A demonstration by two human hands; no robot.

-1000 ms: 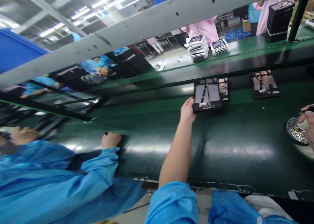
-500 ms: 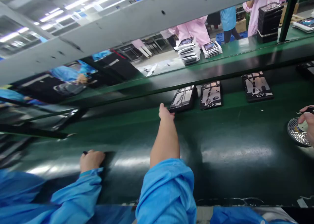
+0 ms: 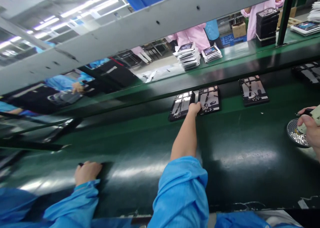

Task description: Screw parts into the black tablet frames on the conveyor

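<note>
My left hand point(image 3: 194, 108), its blue sleeve pushed up, reaches across the dark green work surface to an opened tablet point(image 3: 209, 99). Its fingers are curled at that tablet's left edge. Another opened tablet point(image 3: 180, 105), black-framed with a grey inside, lies just left of the hand; under it something thick and dark shows. At the right edge of the view my right hand point(image 3: 310, 126) is closed around a pale green tool point(image 3: 315, 116) with a black part. The tool's lower end is over a round perforated metal disc point(image 3: 293, 134); whether they touch I cannot tell.
More opened tablets point(image 3: 254, 89) lie to the right. A co-worker's hand point(image 3: 87, 173) rests at the left, a small black thing in it. On the far ledge stand paper-wrapped stacks point(image 3: 188, 58) and a black stack point(image 3: 266, 28). A grey beam point(image 3: 130, 34) crosses above.
My left hand has moved right, from the left tablet's near left corner to the edge of the tablet beside it, leaving the left one lying there. My right hand stays at the disc.
</note>
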